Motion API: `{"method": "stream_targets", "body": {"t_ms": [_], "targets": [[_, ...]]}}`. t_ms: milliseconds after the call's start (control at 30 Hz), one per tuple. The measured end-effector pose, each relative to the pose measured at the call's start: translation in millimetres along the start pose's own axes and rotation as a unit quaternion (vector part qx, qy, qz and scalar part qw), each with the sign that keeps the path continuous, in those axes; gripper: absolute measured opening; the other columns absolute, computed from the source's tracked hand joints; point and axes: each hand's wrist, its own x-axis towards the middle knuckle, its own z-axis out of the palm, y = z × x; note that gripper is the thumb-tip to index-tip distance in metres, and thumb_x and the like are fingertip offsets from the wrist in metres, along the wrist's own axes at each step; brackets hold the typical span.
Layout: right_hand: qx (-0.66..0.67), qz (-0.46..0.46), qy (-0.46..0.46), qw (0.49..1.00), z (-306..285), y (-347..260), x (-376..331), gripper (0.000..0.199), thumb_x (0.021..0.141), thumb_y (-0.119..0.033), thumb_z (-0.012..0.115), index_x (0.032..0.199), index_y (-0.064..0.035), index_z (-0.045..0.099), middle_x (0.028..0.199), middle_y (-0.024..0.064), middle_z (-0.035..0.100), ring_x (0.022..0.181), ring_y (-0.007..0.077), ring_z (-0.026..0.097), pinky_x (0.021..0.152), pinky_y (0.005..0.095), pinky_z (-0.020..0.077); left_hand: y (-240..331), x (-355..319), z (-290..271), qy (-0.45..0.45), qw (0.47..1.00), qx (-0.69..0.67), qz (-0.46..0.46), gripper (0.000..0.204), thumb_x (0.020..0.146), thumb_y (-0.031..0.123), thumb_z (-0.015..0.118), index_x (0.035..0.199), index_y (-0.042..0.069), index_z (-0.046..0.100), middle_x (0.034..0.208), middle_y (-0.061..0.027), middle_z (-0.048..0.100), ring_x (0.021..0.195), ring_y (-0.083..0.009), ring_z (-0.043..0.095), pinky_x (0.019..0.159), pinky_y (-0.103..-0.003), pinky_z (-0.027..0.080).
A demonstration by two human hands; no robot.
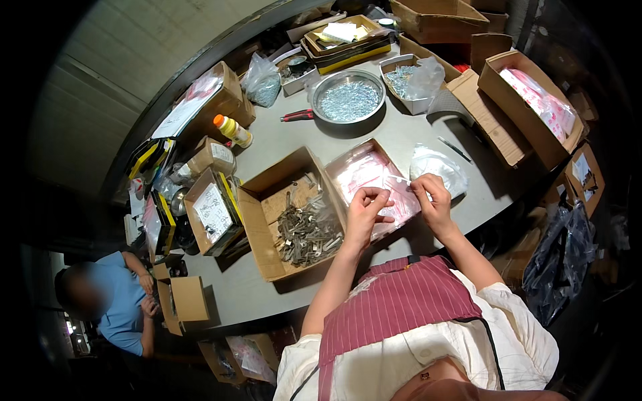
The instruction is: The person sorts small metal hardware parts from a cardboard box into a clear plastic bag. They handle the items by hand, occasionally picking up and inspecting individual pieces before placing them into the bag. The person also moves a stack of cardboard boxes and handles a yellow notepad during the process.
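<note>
My left hand [369, 210] and my right hand [433, 200] are raised over a shallow box [340, 164] of clear bags with pink print. Between my pinched fingertips is a small clear plastic bag [398, 182], its top edge catching the light. Its lower part blends into the bags underneath, so I cannot make out any contents. Just left of my left hand stands an open cardboard box [267, 257] with a heap of small grey metal parts [304, 230]. Beside my right hand lies a clear bag of whitish pieces [438, 167].
Farther back is a round metal pan [382, 100] of small shiny metal pieces. A red-and-black cutter [297, 115] and a yellow bottle [235, 132] are left of it. Cardboard boxes [521, 110] crowd the right. At lower left, a person in blue [120, 294] handles something small.
</note>
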Motion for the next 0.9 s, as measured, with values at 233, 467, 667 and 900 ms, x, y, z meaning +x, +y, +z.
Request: {"method": "stream_targets", "body": {"t_ms": [233, 467, 667, 900], "targets": [[-0.081, -0.085, -0.010, 0.993, -5, 1, -5, 0.014, 0.095, -0.013, 0.064, 0.086, -0.0029, 0.069, 0.083, 0.0103, 0.063, 0.079, 0.0278, 0.058, 0.079, 0.0359, 0.0430, -15, 1, -4, -0.016, 0.999, 0.016, 0.028, 0.016, 0.096, 0.017, 0.067, 0.099, 0.002, 0.062, 0.097, -0.0096, 0.071, 0.089, -0.0160, 0.069, 0.066, -0.027, 0.055], [0.430, 0.435, -0.179, 0.771, 8, 7, -20, 0.040, 0.100, -0.034, 0.063, 0.125, -0.0034, 0.063, 0.097, 0.0008, 0.067, 0.082, 0.0111, 0.062, 0.075, 0.0280, 0.0507, 6, -29, 9, -0.047, 0.991, -0.112, 0.058, 0.008, 0.088, 0.007, 0.064, 0.088, 0.001, 0.060, 0.112, -0.0135, 0.071, 0.095, -0.0178, 0.067, 0.089, -0.032, 0.052], [0.424, 0.411, -0.082, 0.803, 12, -9, -10, 0.025, 0.094, -0.017, 0.067, 0.115, -0.0057, 0.062, 0.089, -0.0038, 0.061, 0.071, 0.0003, 0.050, 0.059, 0.0166, 0.0358, -13, -38, -20, -0.039, 0.939, 0.193, 0.281, 0.031, 0.085, 0.008, 0.066, 0.113, -0.004, 0.064, 0.119, -0.0121, 0.068, 0.118, -0.0203, 0.059, 0.106, -0.036, 0.042], [0.214, 0.145, -0.217, 0.941, 29, -45, 0, 0.009, 0.087, -0.002, 0.068, 0.096, 0.0015, 0.069, 0.088, 0.0058, 0.068, 0.081, 0.0142, 0.063, 0.075, 0.0285, 0.0492, 19, -78, -63, -0.005, 0.959, 0.211, 0.187, 0.048, 0.088, 0.015, 0.074, 0.130, 0.003, 0.055, 0.124, -0.0113, 0.064, 0.108, -0.0181, 0.063, 0.090, -0.032, 0.052]]}}
